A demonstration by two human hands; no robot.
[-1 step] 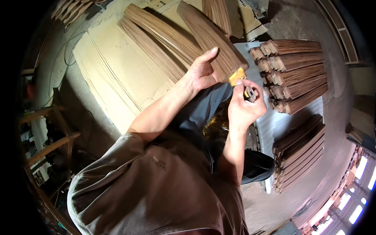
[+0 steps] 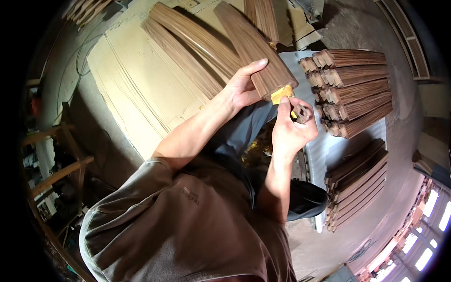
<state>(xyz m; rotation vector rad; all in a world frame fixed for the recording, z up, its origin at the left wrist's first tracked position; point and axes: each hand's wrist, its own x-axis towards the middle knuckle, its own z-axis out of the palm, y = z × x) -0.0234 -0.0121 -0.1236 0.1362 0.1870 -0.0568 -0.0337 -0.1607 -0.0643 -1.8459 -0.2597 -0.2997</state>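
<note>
My left hand [image 2: 244, 85] is closed around the near end of a brown, wood-grained curved slat [image 2: 257, 51], with the thumb lying across its upper face. Yellow tape [image 2: 282, 94] covers the narrower end of this slat. My right hand [image 2: 294, 123] pinches at that tape, its thumb pressed on the yellow. Curled in the right fingers is a small metal-ended tool [image 2: 302, 114] with some yellow on it; its kind is mostly hidden. Two similar slats [image 2: 197, 35] lie on the cardboard just left of the held one.
A cardboard sheet [image 2: 129, 77] spreads ahead and left. On my right, stacked slats [image 2: 359, 75] with stepped ends stand near a second row of darker slats [image 2: 359, 181], over a white sheet [image 2: 321, 155]. A wooden frame [image 2: 61, 176] stands at far left. Yellow scraps [image 2: 253, 149] lie below my hands.
The held slat has rolled slightly, so its yellow-taped end faces me more fully. My right fingers have shifted a little around the tool.
</note>
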